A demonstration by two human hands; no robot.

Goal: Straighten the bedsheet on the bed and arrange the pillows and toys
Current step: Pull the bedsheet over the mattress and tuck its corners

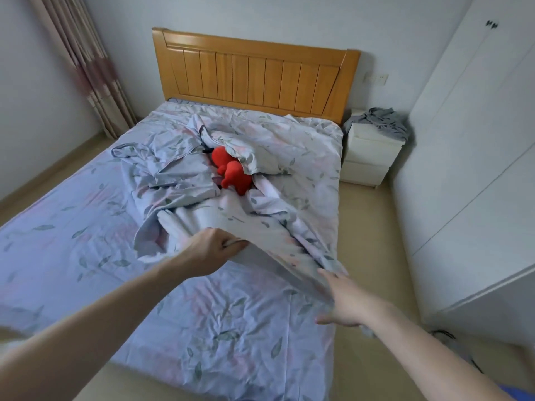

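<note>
A pale blue bedsheet (86, 227) with a leaf print covers the bed. Its right half is bunched and folded back towards the middle. My left hand (212, 250) grips a raised fold of the sheet at the middle of the bed. My right hand (346, 302) reaches with straight fingers to the sheet's edge near the bed's right side, touching or nearly touching it. A red plush toy (231, 170) lies partly under the crumpled folds near the head of the bed. No pillow shows.
A wooden headboard (254, 73) stands at the far end. A white nightstand (369, 157) with grey cloth (382, 121) on top sits right of the bed. A white wardrobe (477, 169) lines the right wall. Curtains (86, 68) hang at the far left.
</note>
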